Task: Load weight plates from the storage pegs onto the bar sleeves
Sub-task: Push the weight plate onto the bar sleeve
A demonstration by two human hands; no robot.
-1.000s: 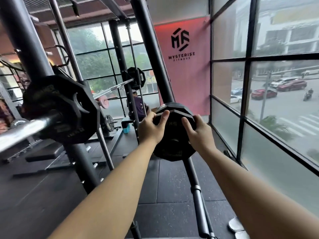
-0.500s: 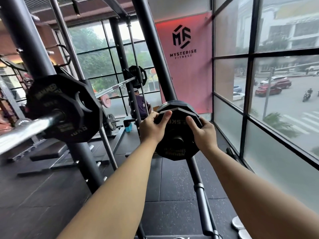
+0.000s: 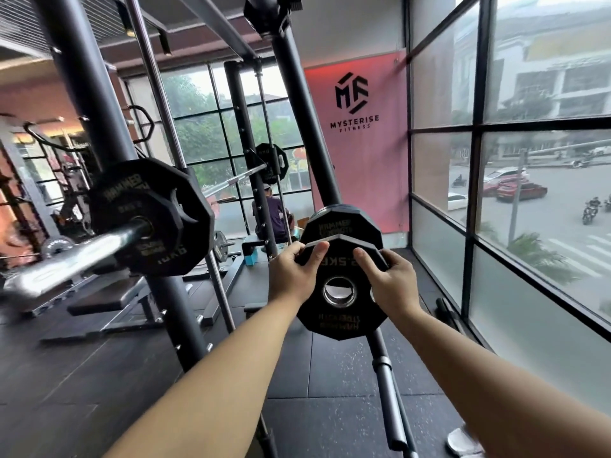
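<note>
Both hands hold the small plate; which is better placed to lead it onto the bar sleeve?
Left, probably: the left hand grips the small plate on the edge nearer the bar sleeve; the right hand grips the far edge.

The small plate [image 3: 340, 320] looks matt black rubber, its hub ring [image 3: 328, 294] shiny metal. At nine o'clock the bar sleeve [image 3: 76, 256] is glossy chrome. The floor [image 3: 330, 375] is speckled, matt.

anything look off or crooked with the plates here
Only the small plate gripped by the left hand and right hand: its lettering reads upside down. Harmless; nothing else looks damaged or askew.
</note>
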